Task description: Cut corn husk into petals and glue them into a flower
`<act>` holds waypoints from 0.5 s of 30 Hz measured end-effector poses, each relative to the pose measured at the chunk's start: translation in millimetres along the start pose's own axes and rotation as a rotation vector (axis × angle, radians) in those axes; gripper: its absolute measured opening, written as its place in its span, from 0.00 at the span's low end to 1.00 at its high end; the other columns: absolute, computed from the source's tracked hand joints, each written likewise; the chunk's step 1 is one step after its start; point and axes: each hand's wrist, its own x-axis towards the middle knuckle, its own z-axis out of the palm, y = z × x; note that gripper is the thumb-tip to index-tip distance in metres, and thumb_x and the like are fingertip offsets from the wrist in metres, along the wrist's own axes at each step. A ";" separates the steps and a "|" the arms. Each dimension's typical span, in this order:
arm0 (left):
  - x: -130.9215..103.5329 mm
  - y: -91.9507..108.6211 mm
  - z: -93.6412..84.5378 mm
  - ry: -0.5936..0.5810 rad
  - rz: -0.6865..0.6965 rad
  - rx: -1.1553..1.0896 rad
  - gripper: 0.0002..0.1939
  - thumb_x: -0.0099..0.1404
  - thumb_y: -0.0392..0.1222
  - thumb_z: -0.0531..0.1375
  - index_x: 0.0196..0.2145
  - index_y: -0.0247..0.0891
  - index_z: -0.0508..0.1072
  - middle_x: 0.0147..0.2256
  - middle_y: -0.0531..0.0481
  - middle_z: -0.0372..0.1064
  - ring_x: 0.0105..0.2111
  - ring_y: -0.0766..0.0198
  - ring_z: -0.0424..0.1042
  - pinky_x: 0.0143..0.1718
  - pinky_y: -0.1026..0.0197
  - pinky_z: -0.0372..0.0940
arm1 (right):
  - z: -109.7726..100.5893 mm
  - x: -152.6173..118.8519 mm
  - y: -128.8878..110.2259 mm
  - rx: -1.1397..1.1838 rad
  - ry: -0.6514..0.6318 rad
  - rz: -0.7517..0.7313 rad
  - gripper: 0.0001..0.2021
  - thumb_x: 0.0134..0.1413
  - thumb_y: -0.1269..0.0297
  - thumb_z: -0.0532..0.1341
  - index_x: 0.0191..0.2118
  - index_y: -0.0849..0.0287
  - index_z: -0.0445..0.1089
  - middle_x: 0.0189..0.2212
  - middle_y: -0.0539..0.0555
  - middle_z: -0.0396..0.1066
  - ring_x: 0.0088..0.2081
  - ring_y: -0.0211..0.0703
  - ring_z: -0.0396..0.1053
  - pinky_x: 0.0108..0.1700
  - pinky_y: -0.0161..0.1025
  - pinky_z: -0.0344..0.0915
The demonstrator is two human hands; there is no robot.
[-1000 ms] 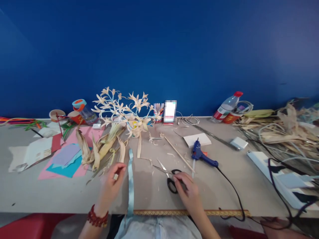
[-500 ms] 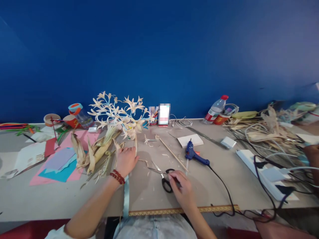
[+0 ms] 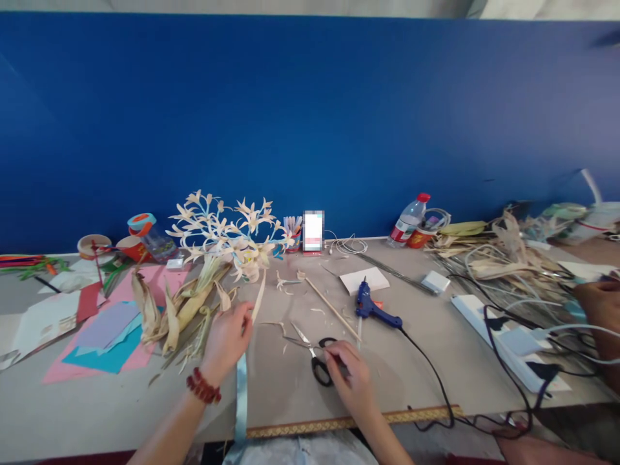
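Observation:
My left hand (image 3: pixel 227 339), with a red bead bracelet at the wrist, has its fingers curled around the lower end of a pale corn husk strip (image 3: pixel 259 296). My right hand (image 3: pixel 349 376) is closed in a pinch beside the black-handled scissors (image 3: pixel 320 371), which lie on the table with blades parted. A thin dark wire (image 3: pixel 293 340) runs across the blades to its fingertips; the exact grip is partly hidden. Behind my left hand stands a spray of pale husk flowers (image 3: pixel 237 236) on light-blue stems. Dried corn husks (image 3: pixel 186 316) lie left of it.
A blue glue gun (image 3: pixel 375 307) lies right of a wooden stick (image 3: pixel 334 307), its black cord trailing to a white power strip (image 3: pixel 477 323). Coloured paper (image 3: pixel 109 326) lies left. A bottle (image 3: pixel 409 219) and a phone (image 3: pixel 313 230) stand at the back. Another person's hand (image 3: pixel 600 310) is far right.
My left hand has moved left and toward me, its fingers curling more; the husk strip now slants toward it. My right hand keeps its pinch. The camera view has tilted up slightly.

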 end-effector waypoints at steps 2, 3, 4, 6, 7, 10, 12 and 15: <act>-18.5 1.6 -1.4 0.045 -0.046 -0.302 0.12 0.68 0.41 0.52 0.48 0.39 0.67 0.35 0.48 0.72 0.36 0.59 0.73 0.40 0.59 0.65 | 1.3 0.7 -6.5 0.029 -0.013 -0.001 0.07 0.64 0.69 0.56 0.37 0.58 0.71 0.33 0.57 0.72 0.37 0.46 0.70 0.40 0.40 0.67; -27.4 4.3 -0.2 0.049 -0.083 -0.514 0.12 0.68 0.44 0.53 0.48 0.40 0.67 0.34 0.49 0.71 0.37 0.59 0.73 0.40 0.60 0.66 | 2.8 2.8 -11.8 0.058 -0.028 0.014 0.07 0.63 0.68 0.56 0.36 0.58 0.71 0.33 0.57 0.72 0.37 0.46 0.70 0.40 0.40 0.66; -35.6 8.5 1.8 0.030 -0.119 -0.689 0.13 0.67 0.45 0.55 0.48 0.40 0.67 0.34 0.50 0.70 0.36 0.60 0.72 0.40 0.60 0.66 | 5.2 6.2 -18.3 0.102 -0.053 0.045 0.07 0.63 0.66 0.57 0.36 0.57 0.72 0.33 0.57 0.72 0.37 0.46 0.70 0.40 0.40 0.66; -48.7 20.2 7.3 -0.049 -0.184 -0.930 0.14 0.66 0.45 0.58 0.48 0.40 0.68 0.34 0.51 0.69 0.35 0.61 0.71 0.38 0.61 0.66 | 12.3 16.7 -33.1 0.250 -0.133 0.167 0.07 0.63 0.62 0.58 0.37 0.57 0.72 0.33 0.56 0.72 0.36 0.45 0.70 0.38 0.39 0.65; -53.5 26.8 10.0 -0.074 -0.210 -0.998 0.14 0.65 0.45 0.59 0.47 0.40 0.69 0.33 0.51 0.69 0.35 0.62 0.71 0.38 0.62 0.66 | 17.0 23.0 -40.3 0.361 -0.179 0.256 0.08 0.62 0.60 0.59 0.37 0.57 0.72 0.33 0.55 0.72 0.35 0.44 0.69 0.37 0.38 0.65; -61.6 44.0 15.1 -0.109 -0.236 -1.104 0.13 0.65 0.44 0.60 0.46 0.40 0.70 0.34 0.51 0.69 0.35 0.63 0.70 0.38 0.63 0.65 | 31.9 39.6 -54.6 0.689 -0.310 0.475 0.11 0.57 0.54 0.63 0.37 0.57 0.70 0.29 0.50 0.70 0.28 0.39 0.66 0.32 0.36 0.63; -63.0 50.8 15.6 -0.125 -0.223 -1.137 0.13 0.65 0.44 0.61 0.46 0.40 0.71 0.33 0.51 0.69 0.35 0.63 0.70 0.38 0.63 0.65 | 38.5 44.3 -56.8 0.756 -0.314 0.528 0.13 0.54 0.53 0.65 0.31 0.57 0.68 0.24 0.47 0.65 0.25 0.36 0.62 0.30 0.34 0.60; -60.0 56.0 13.9 -0.199 -0.184 -1.183 0.12 0.65 0.43 0.61 0.46 0.39 0.71 0.34 0.50 0.70 0.36 0.62 0.70 0.38 0.62 0.65 | 39.6 42.6 -54.1 0.708 -0.284 0.542 0.14 0.53 0.54 0.65 0.27 0.58 0.65 0.21 0.46 0.62 0.24 0.35 0.59 0.29 0.33 0.57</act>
